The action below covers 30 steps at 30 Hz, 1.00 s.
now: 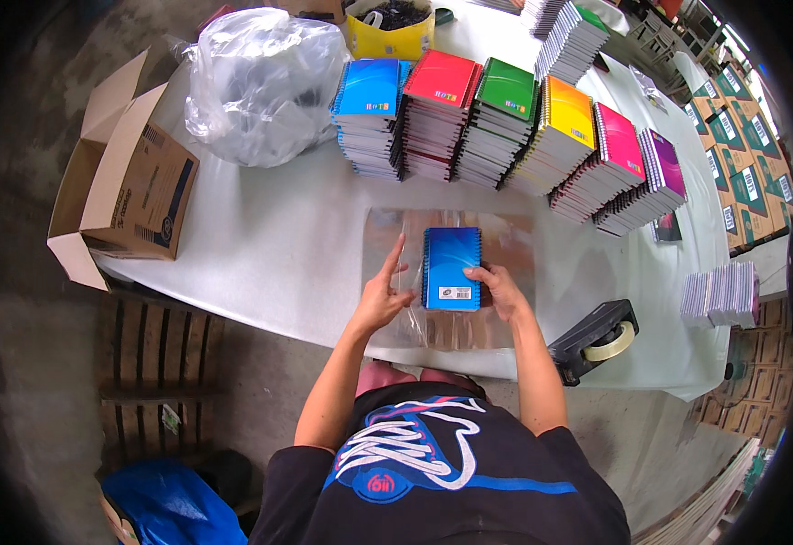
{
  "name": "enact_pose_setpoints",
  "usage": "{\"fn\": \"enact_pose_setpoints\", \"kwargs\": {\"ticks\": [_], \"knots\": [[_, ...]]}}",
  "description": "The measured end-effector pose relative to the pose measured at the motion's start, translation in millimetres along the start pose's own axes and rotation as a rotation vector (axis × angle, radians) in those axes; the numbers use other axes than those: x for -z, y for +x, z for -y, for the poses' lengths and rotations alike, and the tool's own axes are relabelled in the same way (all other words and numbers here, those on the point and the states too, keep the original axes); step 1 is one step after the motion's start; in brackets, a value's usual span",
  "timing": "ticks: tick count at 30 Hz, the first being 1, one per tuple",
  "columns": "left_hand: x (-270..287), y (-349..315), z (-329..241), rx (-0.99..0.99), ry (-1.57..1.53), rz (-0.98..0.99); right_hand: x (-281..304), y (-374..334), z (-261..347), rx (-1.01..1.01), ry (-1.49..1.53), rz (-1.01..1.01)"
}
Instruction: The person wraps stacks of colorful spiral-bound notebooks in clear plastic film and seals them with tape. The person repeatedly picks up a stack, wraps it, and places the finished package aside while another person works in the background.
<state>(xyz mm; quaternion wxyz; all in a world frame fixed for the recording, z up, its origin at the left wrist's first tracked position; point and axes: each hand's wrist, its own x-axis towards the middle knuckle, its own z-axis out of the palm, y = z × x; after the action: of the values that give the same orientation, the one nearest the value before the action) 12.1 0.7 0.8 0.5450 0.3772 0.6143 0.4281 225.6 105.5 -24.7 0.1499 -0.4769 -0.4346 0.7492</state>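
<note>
A blue spiral notebook (452, 263) with a white label near its lower edge is in front of me, over a clear plastic sheet (387, 232) spread on the table. My right hand (500, 291) grips its lower right edge, thumb on the cover and fingers underneath. To the left of the notebook, my left hand (384, 292) is raised with the index finger stretched out and the other fingers apart. It holds nothing. Whether the notebook lies flat on the sheet or is slightly lifted, I cannot tell.
Behind the sheet stand notebook stacks: blue (369, 118), red (442, 113), green (498, 123), yellow (555, 136), pink (601, 163) and purple (646, 182). A tape dispenser (596, 341) sits at right. An open carton (133, 191) and a plastic bag (260, 86) are at left.
</note>
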Motion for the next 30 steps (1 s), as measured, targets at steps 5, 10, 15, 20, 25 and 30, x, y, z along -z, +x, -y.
{"fn": "enact_pose_setpoints", "kwargs": {"ticks": [5, 10, 15, 20, 25, 30], "knots": [[4.6, -0.5, 8.1, 0.150, -0.433, 0.116, -1.9, -0.8, 1.6, 0.010, 0.016, -0.028], [4.4, 2.8, 3.6, -0.008, -0.102, 0.161, -1.6, -0.9, 1.5, 0.026, 0.012, -0.041], [-30.0, 16.8, -1.2, -0.329, 0.470, 0.023, -7.9, 2.7, -12.5, 0.103, 0.027, -0.088], [-45.8, 34.2, -21.0, -0.229, 0.731, 0.232, -27.2, -2.7, -22.1, 0.342, -0.382, -0.353], [-35.8, 39.6, -19.4, -0.266, 0.490, 0.410, -48.7, 0.3, -28.6, 0.287, -0.757, -0.510], [-26.8, 41.2, -23.8, -0.171, 0.177, 0.541, -53.5, -10.8, -16.4, 0.207, -0.763, -0.481]]}}
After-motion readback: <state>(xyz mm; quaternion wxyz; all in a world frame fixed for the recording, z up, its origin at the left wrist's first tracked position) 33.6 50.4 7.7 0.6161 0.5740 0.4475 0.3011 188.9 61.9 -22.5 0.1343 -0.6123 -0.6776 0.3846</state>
